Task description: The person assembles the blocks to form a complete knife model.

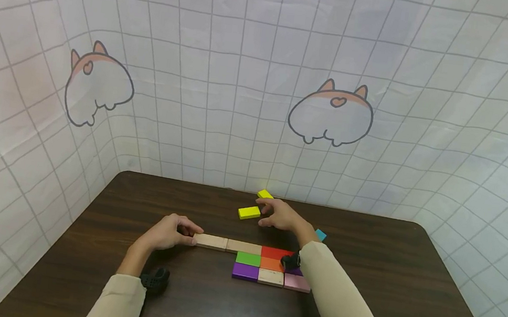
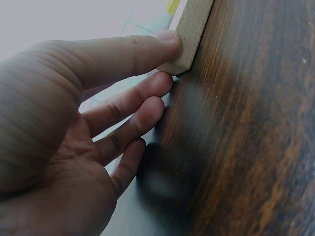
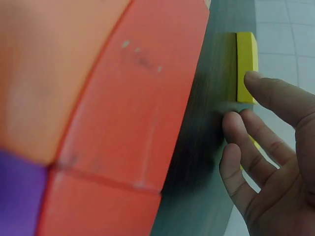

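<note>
My left hand (image 1: 168,232) pinches the left end of a plain wooden block (image 1: 211,241); in the left wrist view the thumb lies on the block's side and the other visible fingers spread at its end. That block lines up with a second wooden block (image 1: 244,247) and a red block (image 1: 274,253). Further back, my right hand (image 1: 282,216) hovers with spread, slightly bent fingers and nothing between them. Beside its fingertips lies a yellow block (image 1: 249,213), with another yellow block (image 1: 265,194) behind. In the right wrist view the thumb overlaps a yellow block (image 3: 244,69).
Green (image 1: 248,259), orange (image 1: 271,264), purple (image 1: 245,271), speckled wooden (image 1: 270,277) and pink (image 1: 297,283) blocks lie flat against each other in front of the row. A blue block (image 1: 320,235) shows behind the right sleeve. Gridded cloth (image 1: 228,139) rises behind the dark table (image 1: 388,270).
</note>
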